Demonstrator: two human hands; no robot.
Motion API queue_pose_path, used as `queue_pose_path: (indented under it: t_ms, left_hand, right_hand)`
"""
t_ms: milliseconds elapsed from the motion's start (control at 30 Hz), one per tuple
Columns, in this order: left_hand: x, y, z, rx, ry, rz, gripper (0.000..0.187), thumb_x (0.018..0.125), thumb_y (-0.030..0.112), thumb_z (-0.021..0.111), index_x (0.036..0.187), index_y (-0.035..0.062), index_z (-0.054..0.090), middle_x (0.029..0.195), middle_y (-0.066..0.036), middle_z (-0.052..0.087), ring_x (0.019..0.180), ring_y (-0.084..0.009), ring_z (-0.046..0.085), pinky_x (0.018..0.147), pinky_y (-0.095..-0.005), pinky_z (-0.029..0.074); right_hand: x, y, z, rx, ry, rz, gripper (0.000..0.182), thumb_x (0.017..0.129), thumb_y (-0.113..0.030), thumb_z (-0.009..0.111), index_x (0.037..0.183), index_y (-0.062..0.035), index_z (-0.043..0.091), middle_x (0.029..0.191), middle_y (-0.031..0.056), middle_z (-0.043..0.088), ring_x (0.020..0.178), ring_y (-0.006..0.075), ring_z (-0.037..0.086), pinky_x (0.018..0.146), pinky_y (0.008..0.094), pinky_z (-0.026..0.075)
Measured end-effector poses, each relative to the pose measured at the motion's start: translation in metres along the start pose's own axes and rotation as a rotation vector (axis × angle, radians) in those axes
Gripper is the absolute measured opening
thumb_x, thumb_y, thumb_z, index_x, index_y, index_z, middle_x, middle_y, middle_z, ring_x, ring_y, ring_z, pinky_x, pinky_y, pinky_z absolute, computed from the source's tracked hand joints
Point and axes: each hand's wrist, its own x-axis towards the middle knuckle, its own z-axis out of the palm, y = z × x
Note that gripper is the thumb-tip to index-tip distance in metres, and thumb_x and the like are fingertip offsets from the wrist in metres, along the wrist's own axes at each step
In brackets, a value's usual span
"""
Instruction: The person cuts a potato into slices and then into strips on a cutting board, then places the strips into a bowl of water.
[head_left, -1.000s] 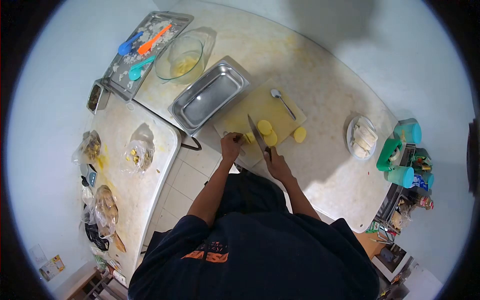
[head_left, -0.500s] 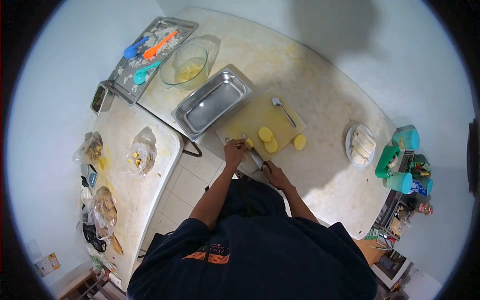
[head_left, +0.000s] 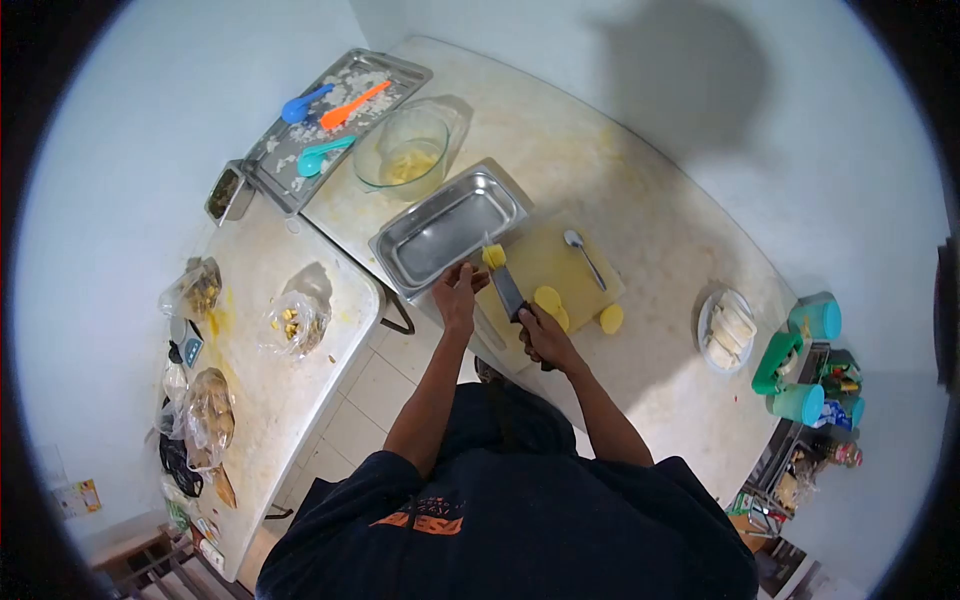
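My right hand (head_left: 547, 338) is wrapped round the dark handle of a knife (head_left: 508, 290). Yellow cut pieces (head_left: 494, 256) rest on the blade near its tip, above the cutting board (head_left: 540, 255) and close to the metal pan's edge. Just left of the blade is my left hand (head_left: 459, 294), its fingers apart and nothing visible in them. Yellow rounds (head_left: 548, 300) lie on the board below the blade, partly behind my right hand. Another yellow piece (head_left: 611, 319) sits at the board's right corner, and a metal spoon (head_left: 585, 259) lies on the board.
An empty metal pan (head_left: 450, 225) adjoins the board's upper left. Beyond it are a glass bowl (head_left: 402, 155) with yellow pieces and a tray (head_left: 290, 180) with spoons. A plate (head_left: 708, 340) with pale pieces stands right, near lidded containers (head_left: 800, 403). Bags (head_left: 297, 325) lie on the left table.
The knife has moved up and left over the board, now carrying yellow pieces on its blade. My left hand has let go of the piece and opened. The whole view has shifted slightly.
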Motion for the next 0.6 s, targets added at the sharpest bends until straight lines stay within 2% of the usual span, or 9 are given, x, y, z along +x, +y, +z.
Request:
queue_pose_path:
  t_ms: [67,167,200,267,300,400,500,533,600]
  left_hand:
    - [0.005,0.016,0.000,-0.067,0.048,0.047,0.016,0.095,0.008,0.058,0.104,-0.0045,0.062,0.090,-0.011,0.065,0.072,-0.0216,0.068,0.066,-0.0317,0.059]
    - [0.013,0.012,-0.018,-0.113,-0.001,0.090,0.019,0.095,0.012,0.059,0.108,-0.0026,0.061,0.092,-0.011,0.066,0.074,-0.0219,0.068,0.069,-0.0331,0.059]
    - [0.011,0.014,-0.021,-0.085,0.016,0.071,0.019,0.095,0.012,0.059,0.107,-0.0025,0.061,0.091,-0.011,0.066,0.074,-0.0219,0.068,0.069,-0.0332,0.059]
    - [0.004,0.016,-0.026,-0.027,0.046,0.029,0.018,0.095,0.011,0.059,0.106,-0.0025,0.061,0.091,-0.011,0.066,0.075,-0.0219,0.068,0.068,-0.0334,0.058]
    - [0.002,0.014,-0.029,-0.016,0.047,0.009,0.017,0.095,0.011,0.059,0.106,-0.0024,0.061,0.091,-0.011,0.066,0.076,-0.0219,0.068,0.068,-0.0334,0.058]
    - [-0.002,0.000,-0.035,-0.012,0.032,-0.037,0.016,0.094,0.009,0.058,0.105,-0.0022,0.060,0.091,-0.012,0.065,0.075,-0.0218,0.068,0.065,-0.0328,0.058]
    - [-0.006,-0.003,-0.035,-0.008,0.001,-0.051,0.014,0.094,0.006,0.056,0.104,-0.0024,0.060,0.091,-0.012,0.065,0.071,-0.0214,0.068,0.061,-0.0316,0.057]
    - [-0.008,0.001,-0.033,0.026,-0.002,-0.060,0.015,0.094,0.006,0.055,0.105,-0.0027,0.060,0.091,-0.012,0.065,0.071,-0.0215,0.068,0.061,-0.0316,0.057]
    - [-0.012,0.004,-0.033,0.070,-0.013,-0.072,0.019,0.093,0.007,0.056,0.109,-0.0039,0.059,0.092,-0.013,0.065,0.072,-0.0217,0.068,0.062,-0.0312,0.057]
  right_hand:
    - [0.019,-0.027,0.005,-0.063,-0.021,-0.077,0.028,0.101,-0.035,0.044,0.104,-0.0074,0.050,0.066,0.0024,0.050,0.050,0.0098,0.050,0.043,0.0294,0.043]
    - [0.043,-0.087,0.022,-0.237,0.050,-0.180,0.028,0.100,-0.031,0.044,0.105,-0.0045,0.049,0.073,0.0113,0.057,0.059,0.0233,0.060,0.051,0.0389,0.049]
    - [0.074,-0.083,0.025,-0.347,0.112,-0.403,0.028,0.099,-0.029,0.045,0.107,-0.0027,0.048,0.080,0.0180,0.060,0.069,0.0333,0.062,0.060,0.0444,0.050]
    - [0.108,-0.106,0.035,-0.461,0.164,-0.562,0.030,0.097,-0.026,0.046,0.111,0.0008,0.047,0.094,0.0285,0.061,0.088,0.0482,0.059,0.076,0.0524,0.049]
    - [0.109,-0.135,0.045,-0.471,0.154,-0.496,0.032,0.096,-0.025,0.046,0.114,0.0025,0.046,0.100,0.0322,0.060,0.097,0.0532,0.054,0.083,0.0548,0.046]
    - [0.133,-0.175,0.064,-0.636,0.172,-0.680,0.034,0.096,-0.022,0.046,0.119,0.0034,0.046,0.104,0.0313,0.061,0.099,0.0494,0.057,0.086,0.0543,0.046]
    - [0.148,-0.199,0.071,-0.714,0.138,-0.432,0.037,0.096,-0.020,0.044,0.124,0.0040,0.043,0.106,0.0307,0.061,0.101,0.0470,0.059,0.087,0.0536,0.046]
    - [0.151,-0.198,0.073,-0.716,0.207,-0.516,0.040,0.096,-0.020,0.043,0.128,0.0043,0.041,0.108,0.0301,0.062,0.101,0.0455,0.060,0.088,0.0524,0.047]
    - [0.155,-0.193,0.071,-0.595,0.206,-0.557,0.041,0.097,-0.020,0.043,0.131,0.0028,0.040,0.109,0.0304,0.061,0.103,0.0470,0.059,0.088,0.0520,0.047]
